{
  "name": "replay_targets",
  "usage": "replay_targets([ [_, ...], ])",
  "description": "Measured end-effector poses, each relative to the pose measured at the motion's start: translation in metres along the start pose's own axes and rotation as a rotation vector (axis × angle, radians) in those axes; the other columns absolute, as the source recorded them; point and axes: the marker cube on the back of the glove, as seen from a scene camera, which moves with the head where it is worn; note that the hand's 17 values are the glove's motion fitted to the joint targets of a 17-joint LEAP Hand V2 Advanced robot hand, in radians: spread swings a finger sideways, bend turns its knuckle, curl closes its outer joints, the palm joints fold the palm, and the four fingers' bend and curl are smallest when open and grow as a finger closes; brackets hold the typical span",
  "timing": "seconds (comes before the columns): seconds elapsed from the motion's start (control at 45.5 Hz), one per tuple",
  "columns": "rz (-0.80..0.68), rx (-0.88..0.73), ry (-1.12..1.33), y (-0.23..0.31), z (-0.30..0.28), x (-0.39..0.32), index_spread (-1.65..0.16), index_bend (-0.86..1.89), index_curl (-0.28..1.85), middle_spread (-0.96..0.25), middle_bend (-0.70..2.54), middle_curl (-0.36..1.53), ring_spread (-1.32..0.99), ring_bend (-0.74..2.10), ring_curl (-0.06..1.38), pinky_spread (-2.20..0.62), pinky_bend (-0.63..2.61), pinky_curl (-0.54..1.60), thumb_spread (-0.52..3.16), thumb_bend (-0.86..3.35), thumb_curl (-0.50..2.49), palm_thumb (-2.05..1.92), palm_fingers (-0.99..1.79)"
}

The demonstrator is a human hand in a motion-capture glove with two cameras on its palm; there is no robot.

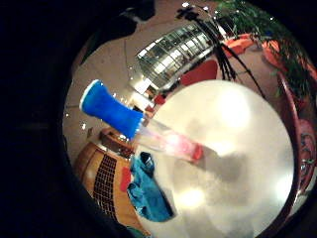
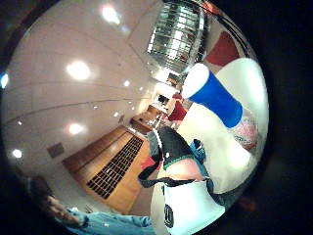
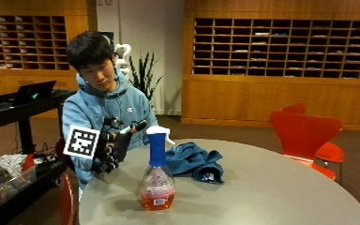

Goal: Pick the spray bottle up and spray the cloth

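Observation:
A spray bottle (image 3: pixel 156 177) stands upright near the round table's (image 3: pixel 261 197) front left edge; it has a blue neck, a white trigger head and red liquid in a clear body. A crumpled blue cloth (image 3: pixel 195 161) lies just behind it to the right. My gloved right hand (image 3: pixel 116 143) is raised to the left of the bottle's head, fingers spread and holding nothing, a small gap from the bottle. The little finger side palm view shows the bottle (image 1: pixel 129 121) standing on the table with the cloth (image 1: pixel 147 191) beside it. In the thumb side palm view, the bottle (image 2: pixel 215 98) is close beyond a gloved finger (image 2: pixel 171 147).
A red chair (image 3: pixel 304 136) stands at the table's far right. A dark cart (image 3: pixel 18 140) with a laptop and clutter is on the left. A camera tripod (image 1: pixel 223 54) stands beyond the table. Wooden shelving lines the back wall.

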Motion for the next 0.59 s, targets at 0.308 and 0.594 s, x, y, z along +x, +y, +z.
replay_targets([
  [0.308,0.086,-0.134,-0.094,-0.005,0.029,0.054,-0.25,0.10,0.15,0.12,0.22,0.33,0.15,0.41,0.30,0.24,0.56,0.35,1.00,-0.03,0.34,0.57,0.04],
  [0.594,0.133,-0.271,-0.073,-0.019,0.050,0.071,-0.22,0.16,0.19,0.13,0.21,0.33,0.15,0.41,0.30,0.25,0.51,0.34,0.96,-0.03,0.33,0.55,0.10],
])
